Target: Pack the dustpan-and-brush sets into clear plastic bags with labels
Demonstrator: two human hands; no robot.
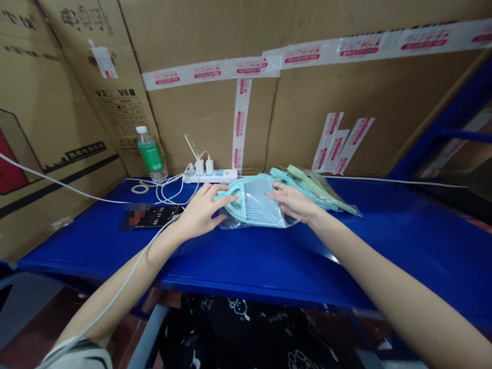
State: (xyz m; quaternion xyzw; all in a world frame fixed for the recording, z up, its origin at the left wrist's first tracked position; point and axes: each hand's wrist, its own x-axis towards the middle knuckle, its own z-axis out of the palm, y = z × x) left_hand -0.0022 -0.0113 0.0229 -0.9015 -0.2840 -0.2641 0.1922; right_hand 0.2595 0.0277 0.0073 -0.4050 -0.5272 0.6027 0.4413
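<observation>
A mint-coloured mini dustpan and brush set [263, 202] in a clear plastic bag is held just above the blue table, bristles facing up. My left hand [205, 207] grips its rounded left end, thumb on top near the oval holes. At the right end, my right hand [294, 202] pinches the bag and the pan's edge, with the thumb on top. Behind my right hand lie more bagged sets, a mint one [282, 177] and a pale green one [307, 184], overlapping each other.
A blue table [246, 261] stands against cardboard walls [203, 113]. At the back are a white power strip [219, 176] with plugs and cables, and a bottle with a green label [151, 156]. A phone [157, 216] lies left; a white cable crosses my left forearm.
</observation>
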